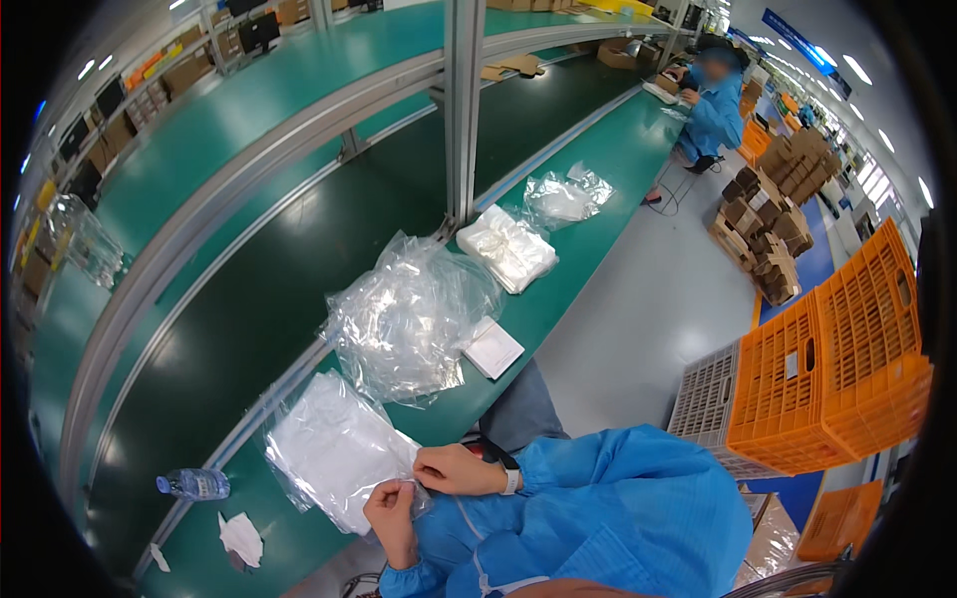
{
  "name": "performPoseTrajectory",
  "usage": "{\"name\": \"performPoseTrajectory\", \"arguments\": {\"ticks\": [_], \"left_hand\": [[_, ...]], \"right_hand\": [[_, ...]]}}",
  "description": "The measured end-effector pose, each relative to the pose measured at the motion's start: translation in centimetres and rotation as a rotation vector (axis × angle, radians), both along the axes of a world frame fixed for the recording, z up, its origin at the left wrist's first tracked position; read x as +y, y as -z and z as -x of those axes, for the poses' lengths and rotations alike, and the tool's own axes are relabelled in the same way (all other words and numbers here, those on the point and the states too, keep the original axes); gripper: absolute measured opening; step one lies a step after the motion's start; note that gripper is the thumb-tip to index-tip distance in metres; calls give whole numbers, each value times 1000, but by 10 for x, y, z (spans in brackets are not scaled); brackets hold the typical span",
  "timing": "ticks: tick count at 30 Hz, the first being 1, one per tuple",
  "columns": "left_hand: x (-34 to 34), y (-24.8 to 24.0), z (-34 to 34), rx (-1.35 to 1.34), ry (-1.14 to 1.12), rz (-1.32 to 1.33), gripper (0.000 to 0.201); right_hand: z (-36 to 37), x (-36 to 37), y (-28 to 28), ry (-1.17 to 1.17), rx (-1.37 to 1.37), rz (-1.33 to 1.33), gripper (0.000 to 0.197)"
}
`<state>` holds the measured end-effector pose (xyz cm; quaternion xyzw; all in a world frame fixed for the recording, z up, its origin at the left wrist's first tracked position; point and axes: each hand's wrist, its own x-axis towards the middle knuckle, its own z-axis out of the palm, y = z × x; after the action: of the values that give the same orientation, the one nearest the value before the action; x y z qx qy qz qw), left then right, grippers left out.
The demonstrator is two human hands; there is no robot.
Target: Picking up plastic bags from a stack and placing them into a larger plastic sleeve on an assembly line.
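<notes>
A clear plastic bag with a flat white sheet-like content (334,444) lies on the green bench in front of me. At its near right corner, my left hand (391,513) pinches the plastic edge between closed fingers. My right hand (457,468), a light band at its wrist, is closed on the same edge, close beside the left fingertips. Just beyond is a loose heap of clear plastic bags (409,309). A small stack of white cards or leaflets (493,349) touches the heap's right side.
A white folded stack (506,247) and more clear plastic (568,196) lie farther along the bench. A water bottle (194,484) and crumpled tissue (240,539) are at left. A metal post (462,120) rises mid-bench. Orange crates (778,389) stand right; a co-worker (713,110) sits far off.
</notes>
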<state>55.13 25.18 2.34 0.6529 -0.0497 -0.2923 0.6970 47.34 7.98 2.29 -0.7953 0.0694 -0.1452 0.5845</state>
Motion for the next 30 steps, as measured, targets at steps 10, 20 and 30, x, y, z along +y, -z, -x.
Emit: {"name": "performPoseTrajectory", "arguments": {"ticks": [10, 20, 30], "left_hand": [[-4, -18, -16, -134, -543, 179, 8], [-15, 10, -18, -431, -183, -100, 10], [-15, -4, -46, -470, -84, -210, 13]], "right_hand": [[12, -9, -3, 137, 167, 286, 16], [-54, -5, -1, -97, 194, -106, 35], [-83, -2, -16, -138, 245, 130, 41]]}}
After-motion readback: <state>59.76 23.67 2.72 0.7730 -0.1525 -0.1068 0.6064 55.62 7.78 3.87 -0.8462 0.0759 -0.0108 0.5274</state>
